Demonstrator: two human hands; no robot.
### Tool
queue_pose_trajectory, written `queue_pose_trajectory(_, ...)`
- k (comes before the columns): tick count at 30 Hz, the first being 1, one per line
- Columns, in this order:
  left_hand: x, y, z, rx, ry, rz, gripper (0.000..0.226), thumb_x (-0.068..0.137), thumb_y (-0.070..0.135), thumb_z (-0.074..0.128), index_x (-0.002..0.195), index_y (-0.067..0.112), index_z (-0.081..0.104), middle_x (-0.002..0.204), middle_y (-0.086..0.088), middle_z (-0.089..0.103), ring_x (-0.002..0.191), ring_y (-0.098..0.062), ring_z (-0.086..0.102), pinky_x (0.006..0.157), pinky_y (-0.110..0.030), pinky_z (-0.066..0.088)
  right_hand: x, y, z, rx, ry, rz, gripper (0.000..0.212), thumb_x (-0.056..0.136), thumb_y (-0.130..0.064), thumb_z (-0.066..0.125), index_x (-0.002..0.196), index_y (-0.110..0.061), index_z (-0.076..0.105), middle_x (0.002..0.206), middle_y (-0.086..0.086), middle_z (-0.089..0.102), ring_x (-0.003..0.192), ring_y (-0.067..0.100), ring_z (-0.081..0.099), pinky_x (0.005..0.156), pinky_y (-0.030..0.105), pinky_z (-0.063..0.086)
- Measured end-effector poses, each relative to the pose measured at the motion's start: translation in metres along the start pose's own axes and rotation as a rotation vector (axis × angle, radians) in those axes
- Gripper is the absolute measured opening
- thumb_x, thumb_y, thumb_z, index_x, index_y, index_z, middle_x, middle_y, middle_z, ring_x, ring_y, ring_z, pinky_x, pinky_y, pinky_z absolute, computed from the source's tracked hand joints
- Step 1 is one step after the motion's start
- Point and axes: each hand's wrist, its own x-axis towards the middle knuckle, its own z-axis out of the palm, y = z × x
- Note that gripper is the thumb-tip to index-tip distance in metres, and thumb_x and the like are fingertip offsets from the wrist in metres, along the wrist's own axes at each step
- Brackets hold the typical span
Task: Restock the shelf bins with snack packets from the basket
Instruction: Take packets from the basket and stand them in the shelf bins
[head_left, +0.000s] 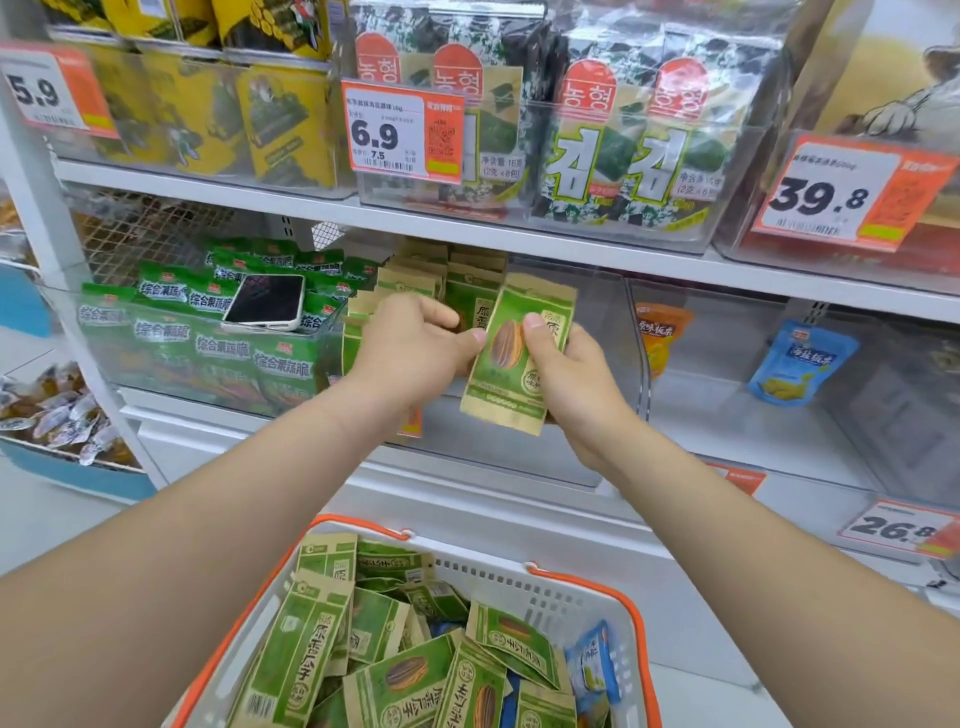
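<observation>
White shop shelving fills your view, and your right hand (566, 379) pinches one sunflower seed packet (514, 358) at the front of the clear shelf bin (597, 322), left hand (410, 348) closed on its edge. Shove it in crooked and the upright row (415, 286) behind may topple; the basket (587, 597) below holds plenty more

This is a shop, a snack aisle in a small grocery. White metal shelves (467, 228) carry clear plastic bins (613, 332) packed with many identical packets, such as green-and-black seaweed packs (628, 156). Orange-and-white price labels (405, 132) reading 5.9, 6.9 and 39.8 hang on the bin fronts, and a white shopping basket with orange handles (587, 597) sits below.
</observation>
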Motion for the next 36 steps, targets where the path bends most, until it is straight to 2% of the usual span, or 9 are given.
queue_pose_trajectory(2,0.005,0.005,-0.007,0.306,0.064,0.182,0.009,0.089,0.020,0.079,0.089,0.023,0.070,0.081,0.006,0.074,0.086,-0.013,0.071,0.075,-0.025,0.051,0.017,0.002,-0.002,-0.013,0.071,0.002,0.033,0.105,-0.048,0.050,0.123,-0.020,0.053,0.115,0.006,0.075,0.097,0.027,0.077,0.077,0.057,0.064)
queue_pose_trajectory(4,0.013,0.002,-0.010,0.587,0.110,0.290,0.010,0.088,0.021,0.074,0.092,0.029,0.071,0.098,0.008,0.072,0.104,-0.023,0.063,0.087,-0.033,0.047,0.034,0.004,-0.003,-0.007,0.100,-0.017,0.019,0.108,-0.035,0.049,0.123,-0.023,0.050,0.120,0.005,0.072,0.102,0.028,0.075,0.081,0.057,0.063)
queue_pose_trajectory(6,0.020,-0.004,-0.009,0.870,0.159,0.323,0.026,0.084,0.023,0.075,0.108,0.031,0.067,0.121,0.000,0.061,0.119,-0.033,0.047,0.096,-0.044,0.037,0.050,0.009,-0.003,-0.088,0.092,-0.062,0.016,0.103,-0.031,0.055,0.119,-0.031,0.054,0.118,0.001,0.073,0.104,0.026,0.074,0.089,0.058,0.060)
queue_pose_trajectory(10,0.032,-0.017,-0.007,1.136,0.208,0.335,0.057,0.075,0.028,0.079,0.125,0.022,0.052,0.133,-0.009,0.047,0.127,-0.037,0.038,0.102,-0.052,0.031,0.066,0.014,0.004,-0.387,0.105,-0.139,0.019,0.098,-0.028,0.064,0.116,-0.033,0.062,0.100,0.001,0.074,0.095,0.025,0.071,0.087,0.044,0.059)
queue_pose_trajectory(14,0.042,-0.028,-0.009,1.199,0.182,0.250,0.067,0.077,0.040,0.081,0.128,0.016,0.044,0.137,-0.012,0.048,0.129,-0.039,0.041,0.102,-0.052,0.035,0.085,0.020,0.016,-0.516,0.121,-0.136,0.015,0.100,-0.023,0.065,0.115,-0.022,0.067,0.100,0.007,0.073,0.095,0.029,0.069,0.086,0.039,0.057)
queue_pose_trajectory(22,0.048,-0.034,-0.003,1.249,0.168,0.242,0.066,0.078,0.032,0.080,0.130,0.013,0.046,0.136,-0.015,0.047,0.131,-0.039,0.039,0.108,-0.056,0.038,0.109,0.037,0.044,-0.665,0.127,-0.068,0.028,0.102,-0.028,0.061,0.124,-0.011,0.059,0.112,0.011,0.067,0.102,0.028,0.056,0.083,0.033,0.048)
queue_pose_trajectory(26,0.050,-0.037,-0.003,1.255,0.178,0.260,0.066,0.078,0.033,0.080,0.131,0.014,0.046,0.136,-0.015,0.047,0.131,-0.040,0.039,0.107,-0.055,0.038,0.117,0.039,0.046,-0.658,0.180,-0.020,0.036,0.099,-0.035,0.066,0.119,-0.007,0.057,0.113,0.012,0.066,0.111,0.032,0.061,0.086,0.038,0.055)
queue_pose_trajectory(30,0.050,-0.037,-0.005,1.240,0.169,0.268,0.066,0.079,0.036,0.081,0.130,0.014,0.046,0.136,-0.015,0.047,0.131,-0.039,0.039,0.109,-0.057,0.037,0.116,0.040,0.043,-0.592,0.227,0.026,0.054,0.095,-0.039,0.073,0.131,-0.003,0.052,0.125,0.012,0.063,0.115,0.033,0.065,0.093,0.043,0.057)
queue_pose_trajectory(36,0.045,-0.031,-0.007,1.207,0.184,0.280,0.067,0.079,0.040,0.081,0.127,0.013,0.044,0.134,-0.013,0.048,0.129,-0.038,0.042,0.108,-0.053,0.035,0.113,0.039,0.042,-0.643,0.173,0.072,0.035,0.092,-0.037,0.073,0.113,-0.012,0.060,0.108,0.007,0.067,0.103,0.028,0.064,0.082,0.033,0.055)
